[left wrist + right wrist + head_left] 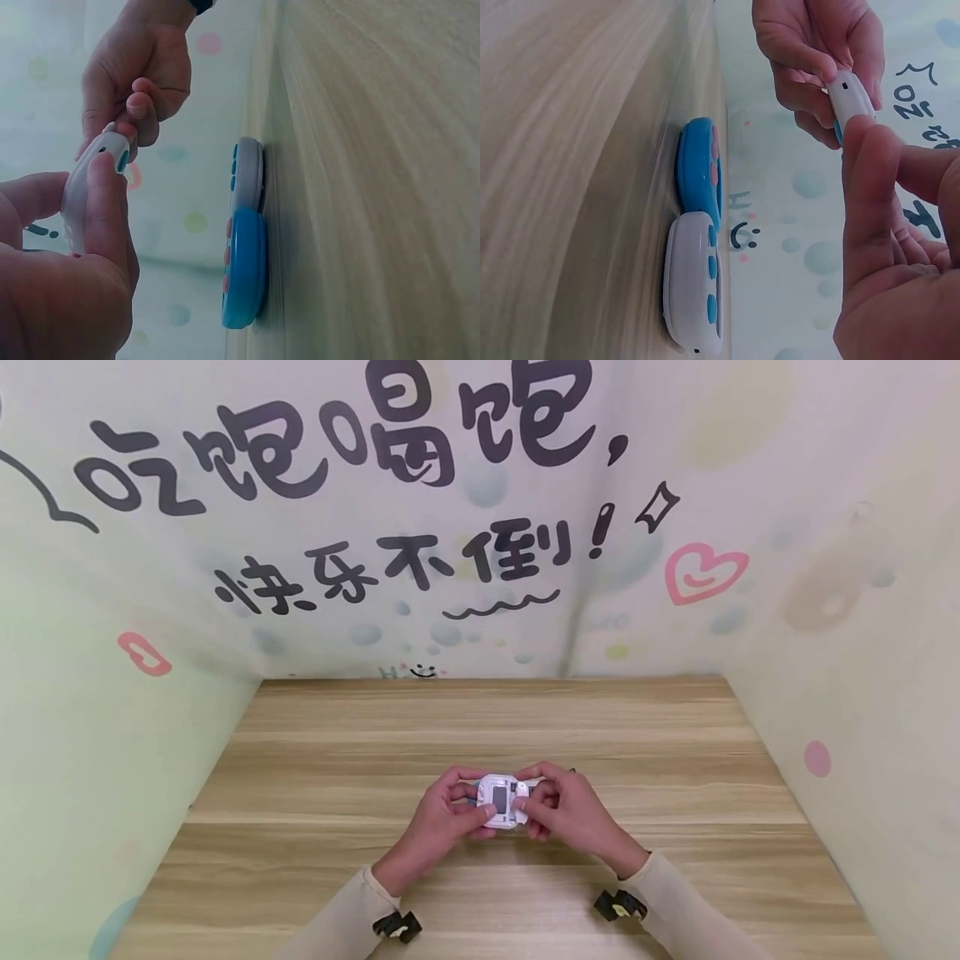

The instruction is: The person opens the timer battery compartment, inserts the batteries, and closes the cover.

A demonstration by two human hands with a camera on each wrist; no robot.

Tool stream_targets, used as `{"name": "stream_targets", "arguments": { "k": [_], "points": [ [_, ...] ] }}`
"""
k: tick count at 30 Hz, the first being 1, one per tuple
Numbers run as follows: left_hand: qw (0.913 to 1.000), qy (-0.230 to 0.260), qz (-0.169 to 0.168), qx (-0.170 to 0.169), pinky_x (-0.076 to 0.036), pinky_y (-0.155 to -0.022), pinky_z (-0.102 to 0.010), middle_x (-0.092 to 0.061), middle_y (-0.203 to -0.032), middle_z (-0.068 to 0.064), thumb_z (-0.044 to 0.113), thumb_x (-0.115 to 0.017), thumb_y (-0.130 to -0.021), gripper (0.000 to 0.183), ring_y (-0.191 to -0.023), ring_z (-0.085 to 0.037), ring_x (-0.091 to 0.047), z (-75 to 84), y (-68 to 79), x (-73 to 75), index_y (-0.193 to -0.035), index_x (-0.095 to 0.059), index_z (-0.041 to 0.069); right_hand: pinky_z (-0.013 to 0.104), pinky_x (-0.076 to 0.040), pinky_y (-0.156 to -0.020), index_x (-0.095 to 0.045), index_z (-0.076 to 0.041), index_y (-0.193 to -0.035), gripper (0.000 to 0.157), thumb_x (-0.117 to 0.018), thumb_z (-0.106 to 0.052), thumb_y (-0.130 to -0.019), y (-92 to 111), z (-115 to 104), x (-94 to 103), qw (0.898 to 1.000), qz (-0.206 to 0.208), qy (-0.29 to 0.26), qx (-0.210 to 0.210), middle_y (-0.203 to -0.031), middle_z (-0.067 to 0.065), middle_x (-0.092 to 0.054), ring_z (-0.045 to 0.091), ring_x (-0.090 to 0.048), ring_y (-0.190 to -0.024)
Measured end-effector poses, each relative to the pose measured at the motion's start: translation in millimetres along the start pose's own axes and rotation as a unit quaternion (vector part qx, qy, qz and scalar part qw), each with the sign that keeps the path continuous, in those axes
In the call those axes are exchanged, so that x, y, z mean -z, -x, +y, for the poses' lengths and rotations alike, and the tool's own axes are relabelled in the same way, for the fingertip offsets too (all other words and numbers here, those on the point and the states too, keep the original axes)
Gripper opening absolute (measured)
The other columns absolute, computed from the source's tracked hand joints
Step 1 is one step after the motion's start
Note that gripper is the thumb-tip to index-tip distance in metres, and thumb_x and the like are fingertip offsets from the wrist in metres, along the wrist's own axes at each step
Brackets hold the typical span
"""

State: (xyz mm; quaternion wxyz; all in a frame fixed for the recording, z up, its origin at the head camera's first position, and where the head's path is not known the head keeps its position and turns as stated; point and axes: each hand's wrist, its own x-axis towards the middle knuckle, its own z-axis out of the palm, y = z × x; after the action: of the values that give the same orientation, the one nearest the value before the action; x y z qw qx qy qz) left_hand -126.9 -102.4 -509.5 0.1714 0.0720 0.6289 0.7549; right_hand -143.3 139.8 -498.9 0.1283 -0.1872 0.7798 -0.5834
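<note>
Both hands hold a small white electronic gadget [496, 790] above the table. A dark grey rectangle marks its upper face, and a teal button shows on its underside in the left wrist view. My left hand [441, 817] grips its left side, thumb on top. At its right end, my right hand [572, 808] pinches a small white piece [522, 791], which looks like a cover; whether it is detached I cannot tell. Below, a blue gadget [695, 169] with pink buttons and a white gadget [688, 281] with blue buttons lie end to end on the table.
The wood-grain table [300, 860] meets a printed back wall [337, 643] with black writing, and side walls stand left and right. Black wrist mounts [397, 927] sit at both sleeves.
</note>
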Motion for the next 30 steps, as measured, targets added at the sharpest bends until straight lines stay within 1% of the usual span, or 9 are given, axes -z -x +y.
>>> {"name": "stream_targets", "arguments": {
  "k": [6,10,13,17,21,25,28,30],
  "points": [
    [0.9999,0.001,0.011,0.008,-0.07,-0.077,-0.038,-0.065,-0.108,-0.008,-0.002,-0.077,-0.092,0.056,-0.088,-0.018,-0.075,0.7,-1.1,1.4,-0.142,-0.051,-0.001,0.039,-0.065,-0.051,-0.065,-0.005,-0.123,0.028,-0.075,-0.016,-0.1,1,2,2.4,1.0,0.005,-0.015,0.013,-0.076,0.013,-0.071,0.018,-0.07,-0.056],
    [0.9997,0.003,0.018,0.014,-0.07,-0.078,-0.039,-0.065,-0.11,-0.009,-0.001,-0.077,-0.093,0.055,-0.09,-0.019,-0.075,2.3,-1.3,3.3,-0.142,-0.051,0.0,0.04,-0.067,-0.055,-0.066,-0.005,-0.125,0.027,-0.074,-0.015,-0.101,2,1,6.8,1.0,0.003,-0.022,0.006,-0.079,0.016,-0.07,0.019,-0.071,-0.06],
    [0.9996,0.002,0.022,0.019,-0.07,-0.08,-0.041,-0.065,-0.111,-0.01,0.0,-0.077,-0.093,0.056,-0.092,-0.019,-0.075,3.2,-1.1,5.4,-0.143,-0.051,0.001,0.042,-0.068,-0.058,-0.065,-0.002,-0.129,0.029,-0.071,-0.011,-0.102,4,2,10.2,1.0,0.001,-0.025,0.0,-0.083,0.017,-0.069,0.019,-0.072,-0.063],
    [0.9992,0.001,0.031,0.025,-0.069,-0.081,-0.044,-0.065,-0.111,-0.01,0.001,-0.078,-0.093,0.057,-0.093,-0.02,-0.074,3.4,-0.8,8.4,-0.143,-0.052,0.002,0.042,-0.068,-0.061,-0.062,0.004,-0.131,0.03,-0.067,-0.007,-0.103,8,8,12.8,1.0,-0.001,-0.028,-0.012,-0.089,0.017,-0.066,0.02,-0.074,-0.067],
    [0.999,0.002,0.035,0.027,-0.07,-0.08,-0.042,-0.064,-0.11,-0.01,0.0,-0.078,-0.092,0.058,-0.093,-0.019,-0.073,3.7,0.3,10.0,-0.143,-0.052,0.002,0.043,-0.069,-0.064,-0.062,0.003,-0.13,0.028,-0.066,-0.004,-0.103,12,15,15.7,0.999,-0.019,-0.027,-0.034,-0.093,0.017,-0.064,0.023,-0.075,-0.071],
    [0.999,-0.001,0.034,0.027,-0.07,-0.078,-0.04,-0.065,-0.11,-0.01,-0.001,-0.078,-0.092,0.058,-0.092,-0.02,-0.073,2.6,1.8,11.7,-0.144,-0.051,0.001,0.044,-0.069,-0.066,-0.061,0.003,-0.13,0.029,-0.067,-0.004,-0.102,20,24,19.6,0.998,-0.045,-0.018,-0.045,-0.094,0.018,-0.064,0.025,-0.076,-0.072],
    [0.9991,-0.001,0.032,0.026,-0.07,-0.078,-0.039,-0.065,-0.11,-0.011,-0.001,-0.077,-0.093,0.058,-0.092,-0.02,-0.073,1.1,2.0,12.7,-0.144,-0.051,0.001,0.041,-0.069,-0.064,-0.062,0.002,-0.127,0.027,-0.069,-0.006,-0.102,26,30,23.2,0.997,-0.062,-0.002,-0.05,-0.091,0.016,-0.066,0.023,-0.075,-0.071],
    [0.9992,0.0,0.031,0.026,-0.07,-0.078,-0.039,-0.065,-0.11,-0.012,-0.001,-0.077,-0.093,0.058,-0.092,-0.021,-0.074,0.0,1.8,13.4,-0.144,-0.051,0.001,0.037,-0.069,-0.063,-0.063,0.001,-0.123,0.025,-0.071,-0.007,-0.101,30,35,25.3,0.996,-0.076,0.016,-0.05,-0.089,0.013,-0.067,0.021,-0.074,-0.071]
  ]
}}
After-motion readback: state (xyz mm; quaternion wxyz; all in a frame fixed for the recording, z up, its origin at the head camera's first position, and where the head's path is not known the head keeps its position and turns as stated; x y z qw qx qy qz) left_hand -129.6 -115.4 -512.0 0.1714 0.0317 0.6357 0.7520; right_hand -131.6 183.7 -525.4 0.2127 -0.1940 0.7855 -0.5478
